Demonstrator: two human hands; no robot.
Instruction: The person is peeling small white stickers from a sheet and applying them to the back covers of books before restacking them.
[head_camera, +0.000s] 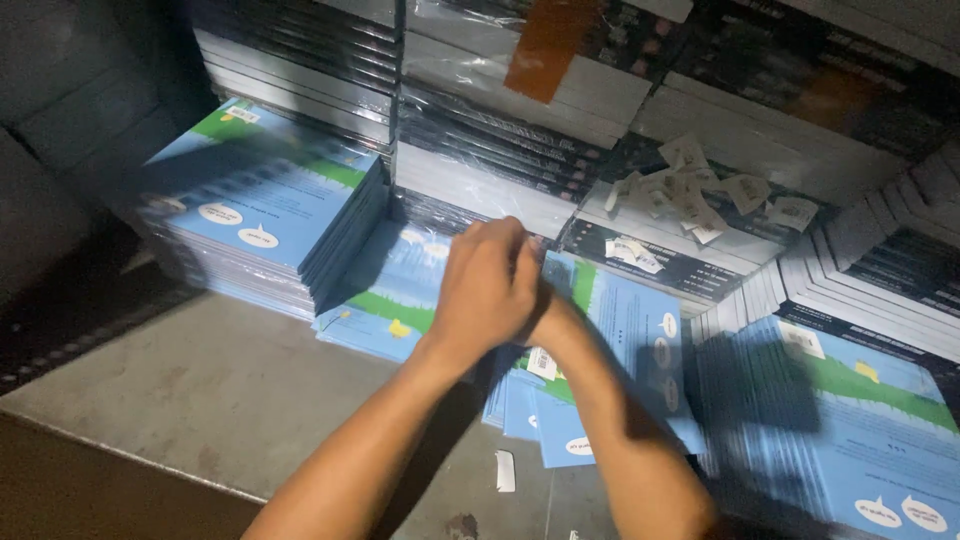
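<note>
Blue booklets (620, 330) with green stripes lie fanned on the grey surface (200, 390), under both hands. The left hand (490, 290) covers the right hand (548, 318); its fingers are curled together, but I cannot tell what they pinch. At ten o'clock stands a booklet stack (265, 215); at two o'clock lie small paper labels (690, 190).

A grey desk (200, 400) is covered with stacks of blue booklets (265, 215), loose blue booklets (560, 420) and a small white slip (505, 470).
</note>
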